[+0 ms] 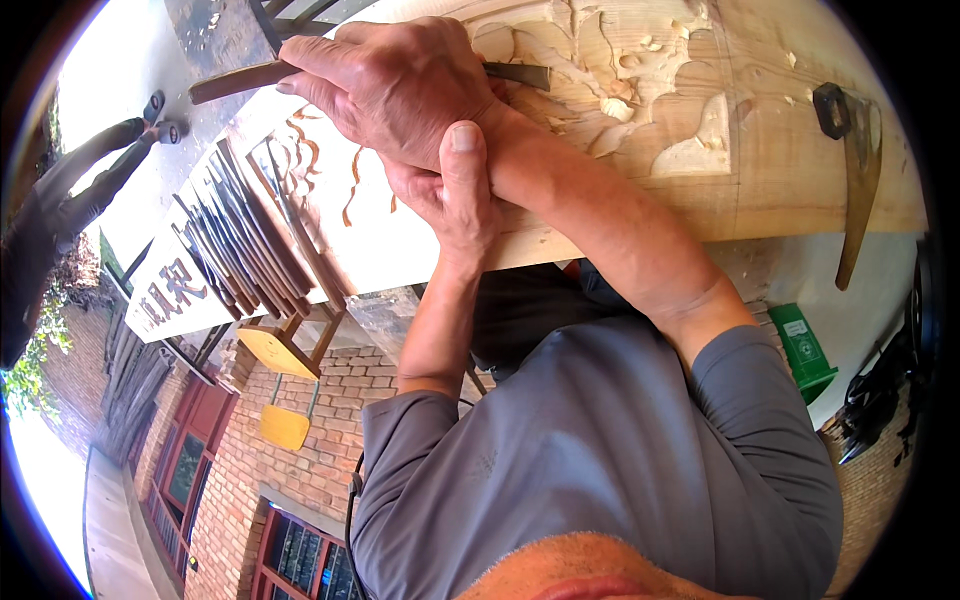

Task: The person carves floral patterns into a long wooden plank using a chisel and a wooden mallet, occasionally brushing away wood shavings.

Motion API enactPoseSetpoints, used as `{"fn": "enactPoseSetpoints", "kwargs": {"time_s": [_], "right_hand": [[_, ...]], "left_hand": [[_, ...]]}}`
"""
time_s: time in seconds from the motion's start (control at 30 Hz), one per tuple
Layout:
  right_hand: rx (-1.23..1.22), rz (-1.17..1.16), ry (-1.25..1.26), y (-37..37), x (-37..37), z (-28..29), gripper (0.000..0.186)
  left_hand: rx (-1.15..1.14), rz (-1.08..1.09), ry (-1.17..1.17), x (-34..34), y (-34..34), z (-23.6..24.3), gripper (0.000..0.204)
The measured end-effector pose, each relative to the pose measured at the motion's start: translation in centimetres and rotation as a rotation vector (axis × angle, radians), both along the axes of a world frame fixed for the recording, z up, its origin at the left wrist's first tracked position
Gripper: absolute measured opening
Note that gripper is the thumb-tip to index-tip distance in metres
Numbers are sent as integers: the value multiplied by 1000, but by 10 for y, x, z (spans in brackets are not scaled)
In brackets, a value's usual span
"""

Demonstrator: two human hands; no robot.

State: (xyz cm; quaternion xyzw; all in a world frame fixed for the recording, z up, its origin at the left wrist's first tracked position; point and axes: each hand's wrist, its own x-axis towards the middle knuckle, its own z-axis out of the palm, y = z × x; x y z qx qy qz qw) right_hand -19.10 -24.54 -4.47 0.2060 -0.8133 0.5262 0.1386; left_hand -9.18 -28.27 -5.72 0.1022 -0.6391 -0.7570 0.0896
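My right hand [405, 90] is closed round a wood-carving chisel. The chisel's wooden handle [238, 82] sticks out to the left and its flat metal blade [525, 74] to the right, over a pale wooden board [690, 165] carved in relief. My left hand [455, 200] is closed underneath, its thumb lying up against my right wrist. Most of its fingers are hidden, so what they grip cannot be seen. Curled wood shavings [617, 108] lie on the carving near the blade.
Several chisels [250, 235] lie in a row on the left, beside a white sheet with black writing [165, 295]. A dark-headed tool with a wooden handle [862, 170] rests at the right. A green bin [802, 345], a wooden chair [280, 350] and a person's legs [100, 170] are beyond.
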Motion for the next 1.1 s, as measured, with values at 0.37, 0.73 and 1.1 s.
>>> {"fn": "enactPoseSetpoints", "kwargs": {"time_s": [0.37,0.73,1.1], "right_hand": [[-5,-26,-29,-6,-2,-11,23],[-13,-102,-77,11,3,1,21],[52,14,-108,6,5,2,29]], "left_hand": [[-120,53,3,0,-3,-6,81],[-94,0,-52,2,-1,9,89],[-144,80,-35,3,-6,0,97]]}}
